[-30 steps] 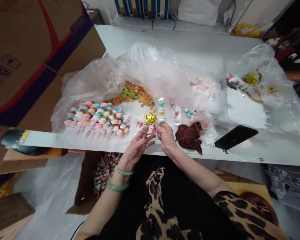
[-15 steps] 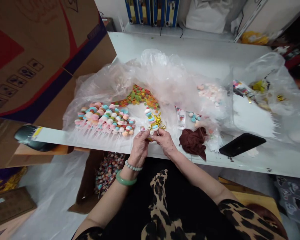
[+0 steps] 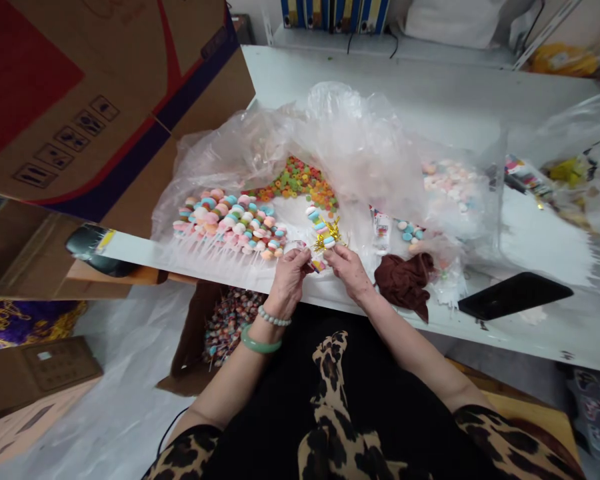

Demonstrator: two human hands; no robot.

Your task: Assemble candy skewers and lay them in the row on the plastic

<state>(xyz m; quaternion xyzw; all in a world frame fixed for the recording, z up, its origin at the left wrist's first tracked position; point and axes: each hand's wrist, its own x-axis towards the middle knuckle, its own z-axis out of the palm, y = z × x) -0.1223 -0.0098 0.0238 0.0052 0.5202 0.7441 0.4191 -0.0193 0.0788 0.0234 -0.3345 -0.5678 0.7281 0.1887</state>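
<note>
A candy skewer of pink, blue and white pieces stands tilted between my hands, and gold tinsel shows beside its lower end. My right hand pinches it at the bottom, where the stick is mostly covered by the fingers. In my left hand, thumb and fingers are closed on a small colourful printed wrapper, partly hidden by the fingertips. A pile of finished-looking candy skewers lies to the left, sticks toward me. Loose ring gummies are heaped behind the skewer.
Clear plastic sheeting bunches behind the candy. On the right lie a brown cloth, a black phone and white sticks. A big cardboard box stands at left; an open carton of wrapped candies sits below the table edge.
My hands have moved slightly apart, and the printed wrapper now shows between them. The skewer tilts further left. The whole view has shifted, so things appear further right.
</note>
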